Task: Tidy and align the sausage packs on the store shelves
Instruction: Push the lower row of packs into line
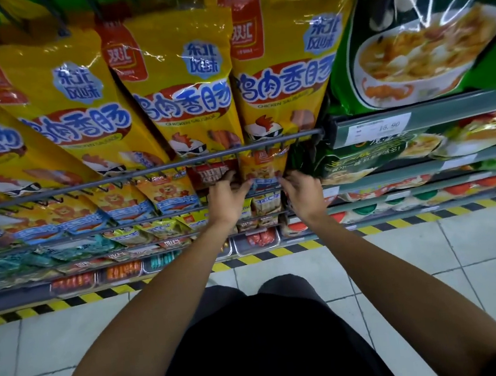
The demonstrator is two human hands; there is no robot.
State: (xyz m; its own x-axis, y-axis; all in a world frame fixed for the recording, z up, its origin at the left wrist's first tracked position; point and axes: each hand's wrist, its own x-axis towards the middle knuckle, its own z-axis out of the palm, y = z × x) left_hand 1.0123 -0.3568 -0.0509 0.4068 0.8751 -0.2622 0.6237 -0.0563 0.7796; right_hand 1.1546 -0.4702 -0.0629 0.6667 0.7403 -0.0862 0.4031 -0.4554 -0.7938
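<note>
Currently both hands are working one small yellow-orange plastic sausage pack hanging upright behind the grey wire rail. Left hand is pinching its left edge, right hand curling at its right edge (grip partly hidden).

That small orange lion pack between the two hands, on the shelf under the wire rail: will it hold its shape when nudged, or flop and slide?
The small orange lion pack will probably flex rather than stay rigid: it looks like thin printed film. The film looks glossy, so it may slip against its neighbours. It stands upright behind the wire rail, which should stop it tipping forward.
</note>
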